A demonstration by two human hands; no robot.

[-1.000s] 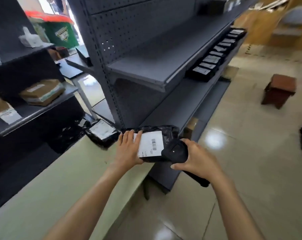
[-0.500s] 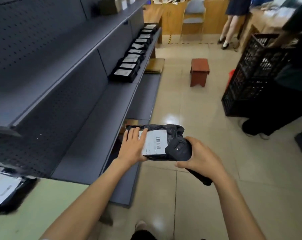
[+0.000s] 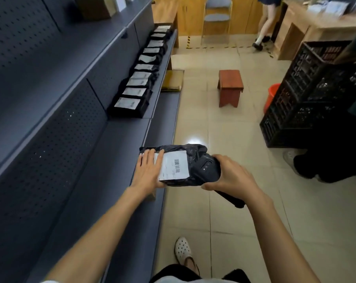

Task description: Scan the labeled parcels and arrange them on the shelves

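Note:
A black plastic parcel (image 3: 185, 152) with a white barcode label (image 3: 174, 166) is carried in front of me, over the front edge of the grey shelf (image 3: 119, 152). My left hand (image 3: 149, 170) holds its left end, fingers laid flat over the top and the label's edge. My right hand (image 3: 232, 177) grips a black handheld scanner (image 3: 207, 169), whose head rests against the parcel's right end. Several labeled black parcels (image 3: 141, 82) lie in a row farther along the same shelf.
A small red-brown wooden stool (image 3: 230, 86) stands on the tiled floor ahead. Black plastic crates (image 3: 308, 94) and an orange bucket (image 3: 272, 94) are at the right, next to a person in dark clothes (image 3: 332, 156). Another person's legs (image 3: 264, 23) show by a wooden counter (image 3: 316, 29).
My view has swung from the green table to the aisle along the shelf. The parcel left the table, carried in my left hand with the scanner against it, and the shelved row is closer.

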